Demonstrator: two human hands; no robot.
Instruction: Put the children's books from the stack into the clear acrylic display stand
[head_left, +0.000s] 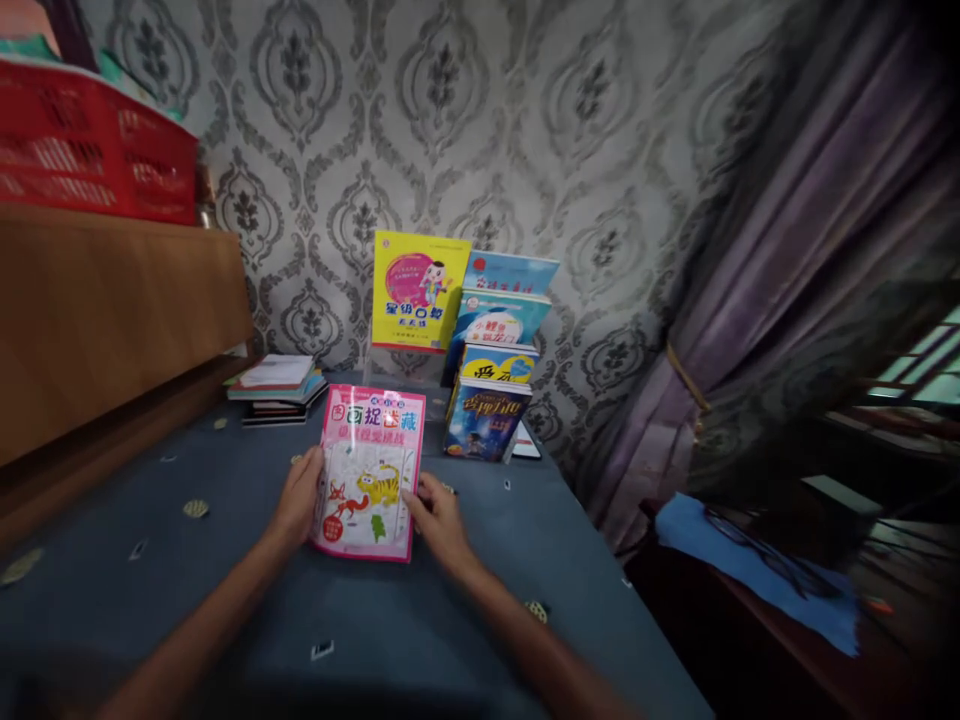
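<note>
A pink picture book with a cartoon fox and a yellow cat on its cover is held up above the dark blue-grey cloth. My left hand grips its left edge, the fingers mostly behind it. At its right edge, my right hand pinches the book with the thumb on the cover. Just behind stands a yellow book on a clear stand. To the right of that, several books rise in tiers, with a dark blue book in front.
A small stack of books lies at the back left. Beside it is a wooden cabinet carrying a red plastic basket. Patterned wallpaper closes off the back. A purple curtain and a blue cloth are at the right.
</note>
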